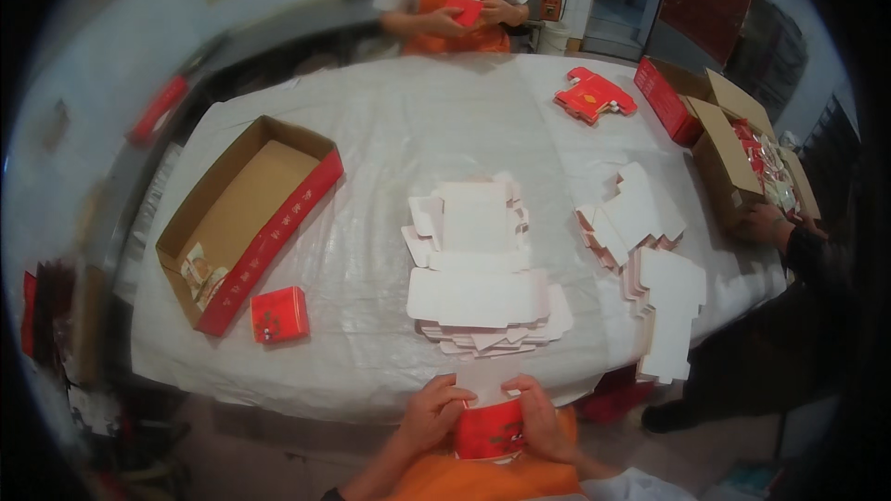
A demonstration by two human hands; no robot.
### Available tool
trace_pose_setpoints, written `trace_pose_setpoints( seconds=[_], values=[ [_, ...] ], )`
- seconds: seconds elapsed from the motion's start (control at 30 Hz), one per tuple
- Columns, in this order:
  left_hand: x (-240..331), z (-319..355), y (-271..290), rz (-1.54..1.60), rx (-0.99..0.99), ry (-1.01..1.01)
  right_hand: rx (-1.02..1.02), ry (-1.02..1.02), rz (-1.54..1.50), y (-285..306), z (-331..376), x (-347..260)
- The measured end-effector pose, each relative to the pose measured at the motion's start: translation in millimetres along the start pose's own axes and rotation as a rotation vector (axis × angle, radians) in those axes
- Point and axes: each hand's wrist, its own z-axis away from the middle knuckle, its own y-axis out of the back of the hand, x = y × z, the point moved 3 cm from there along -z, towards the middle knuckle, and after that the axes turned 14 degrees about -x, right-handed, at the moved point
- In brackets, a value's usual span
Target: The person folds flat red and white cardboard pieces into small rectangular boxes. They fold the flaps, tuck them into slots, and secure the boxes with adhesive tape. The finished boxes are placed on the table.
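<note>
Clamping small red cardboard box [488, 431] with raised white flap [489, 378] between left grip [434, 413] and right grip [543, 419]. Held at near edge of white-sheeted table [362, 325], in front of stacked flat white cardboard blanks [476, 295].

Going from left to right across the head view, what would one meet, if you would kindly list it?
Open shallow cardboard tray → left hand → held red carton → right hand → nearer right-hand pile of flat white cartons → open brown box of packets.
</note>
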Motion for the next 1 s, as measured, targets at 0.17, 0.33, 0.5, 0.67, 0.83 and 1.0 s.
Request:
trace_pose_setpoints(
  seconds=[0.17, 0.33, 0.5, 0.67, 0.83, 1.0],
  values=[
    [7, 14, -8, 0.022, 0.183, 0.039, 0.044, 0.090, 0.314, -8, -2, -2],
    [-13, 40, -33, 0.083, 0.338, 0.008, 0.164, 0.055, -0.279, -19, 6, 35],
    [-13, 36, -37, 0.390, 0.277, -0.140, 0.089, 0.172, -0.544, -26, 9, 24],
    [0, 22, -29, 0.204, 0.229, -0.080, 0.051, 0.134, -0.385, -21, 3, 19],
    [9, 18, -28, 0.139, 0.215, -0.050, 0.015, 0.147, -0.401, -17, 3, 19],
    [14, 18, -28, 0.131, 0.214, 0.045, -0.004, 0.175, -0.253, -13, 1, 15]
  ],
)
